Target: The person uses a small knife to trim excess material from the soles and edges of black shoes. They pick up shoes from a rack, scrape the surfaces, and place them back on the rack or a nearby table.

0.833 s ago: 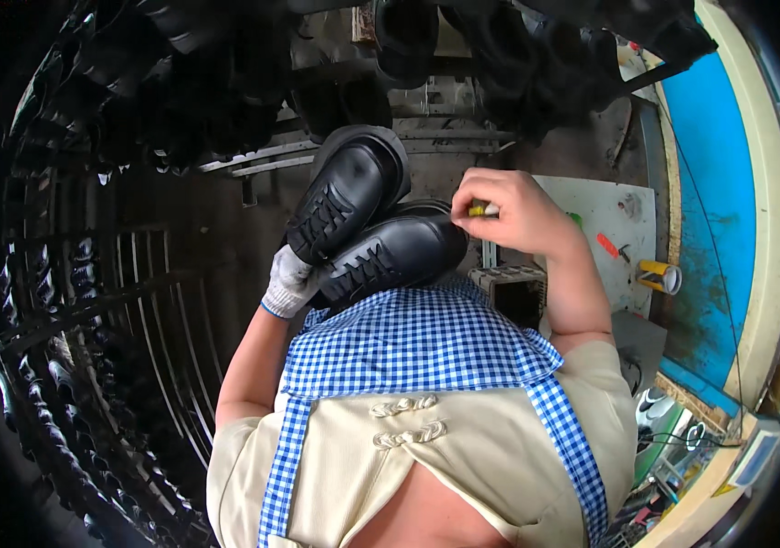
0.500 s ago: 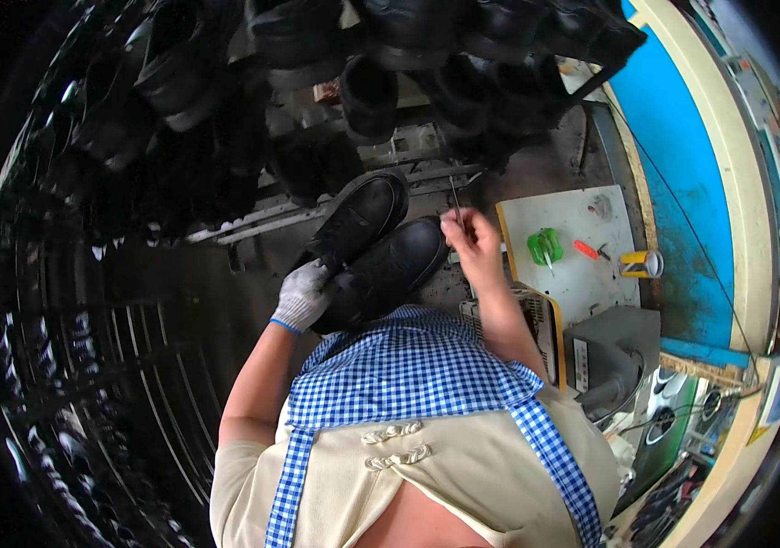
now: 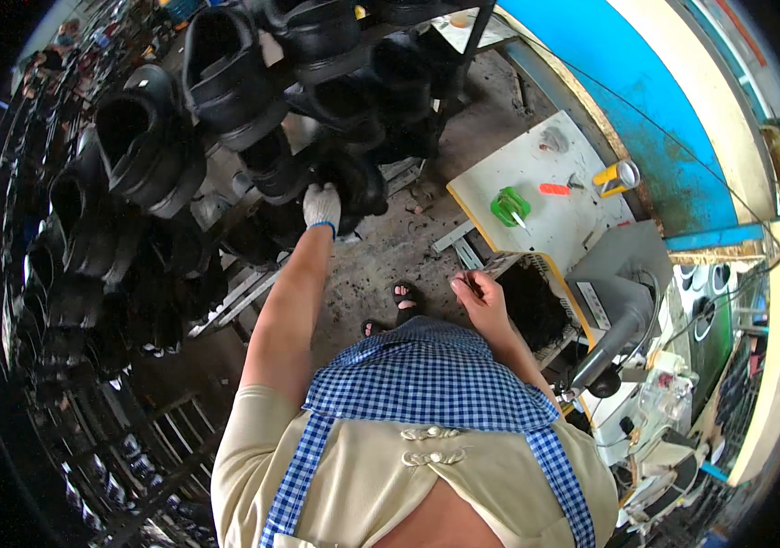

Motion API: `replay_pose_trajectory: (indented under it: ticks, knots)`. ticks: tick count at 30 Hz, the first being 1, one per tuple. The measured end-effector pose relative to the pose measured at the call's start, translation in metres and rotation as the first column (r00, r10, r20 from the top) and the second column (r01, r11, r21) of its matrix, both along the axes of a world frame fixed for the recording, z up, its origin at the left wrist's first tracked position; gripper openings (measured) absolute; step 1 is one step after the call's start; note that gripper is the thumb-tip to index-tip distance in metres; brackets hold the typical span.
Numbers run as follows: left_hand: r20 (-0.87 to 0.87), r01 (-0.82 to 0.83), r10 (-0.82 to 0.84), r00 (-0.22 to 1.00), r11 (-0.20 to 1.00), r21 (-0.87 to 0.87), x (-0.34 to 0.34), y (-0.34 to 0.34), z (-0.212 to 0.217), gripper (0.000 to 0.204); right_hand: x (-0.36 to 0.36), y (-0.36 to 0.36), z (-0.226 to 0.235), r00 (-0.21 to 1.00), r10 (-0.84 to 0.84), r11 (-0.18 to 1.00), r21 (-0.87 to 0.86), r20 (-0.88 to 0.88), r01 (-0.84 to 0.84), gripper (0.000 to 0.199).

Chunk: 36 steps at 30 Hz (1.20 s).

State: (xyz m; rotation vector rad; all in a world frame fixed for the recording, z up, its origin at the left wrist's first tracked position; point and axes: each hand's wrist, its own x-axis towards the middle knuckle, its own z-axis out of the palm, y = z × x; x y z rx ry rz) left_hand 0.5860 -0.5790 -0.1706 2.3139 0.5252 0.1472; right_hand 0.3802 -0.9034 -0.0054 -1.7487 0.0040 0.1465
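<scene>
My left hand (image 3: 322,206), in a white knit glove with a blue cuff, reaches out to the lower level of a shoe rack. It grips a pair of black shoes (image 3: 360,183) at their near end; its fingertips are partly hidden against the dark shoes. My bare right hand (image 3: 481,300) hovers in front of the apron, beside a basket, with thumb and fingers pinched together. Whatever sits in that pinch is too small and dark to make out.
Rows of black shoes (image 3: 225,78) fill the rack ahead and leftward. To the right, a white table (image 3: 536,169) bears a green holder (image 3: 509,207), an orange-red tool (image 3: 554,189) and a yellow can (image 3: 616,178). A basket of dark scraps (image 3: 536,310) stands beside a grey machine (image 3: 623,274).
My left hand has carried the black shoes from in front of the apron forward to the rack. My right hand has come away from them and drawn back toward me. The view has shifted.
</scene>
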Motion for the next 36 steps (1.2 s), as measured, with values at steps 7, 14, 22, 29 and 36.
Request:
replay_pose_trajectory:
  ticks: [7, 14, 22, 29, 36]
  knots:
    - [-0.060, -0.160, 0.170, 0.984, 0.975, 0.152, 0.039, -0.005, 0.024, 0.044, 0.004, -0.020, -0.006, 0.999, -0.041, 0.992, -0.123, -0.026, 0.038, 0.019]
    - [0.132, 0.185, -0.305, 0.943, 0.813, 0.552, 0.032, -0.066, 0.041, 0.045, 0.023, -0.030, -0.008, 0.983, -0.084, 0.996, 0.013, -0.163, 0.087, 0.018]
    - [0.520, 0.192, -0.383, 0.764, 0.904, 0.383, 0.187, -0.140, 0.006, 0.046, 0.015, -0.051, -0.026, 0.943, -0.202, 0.978, -0.009, -0.265, 0.207, 0.014]
    - [0.356, 0.249, -0.405, 0.842, 0.877, 0.411, 0.220, -0.143, 0.008, 0.045, -0.007, -0.064, -0.035, 0.920, -0.288, 0.956, -0.027, -0.265, 0.292, 0.015]
    - [-0.174, 0.474, -0.444, 0.879, 0.853, 0.218, 0.142, -0.151, 0.054, 0.045, -0.006, -0.060, -0.037, 0.929, -0.311, 0.950, -0.056, -0.201, 0.306, 0.018]
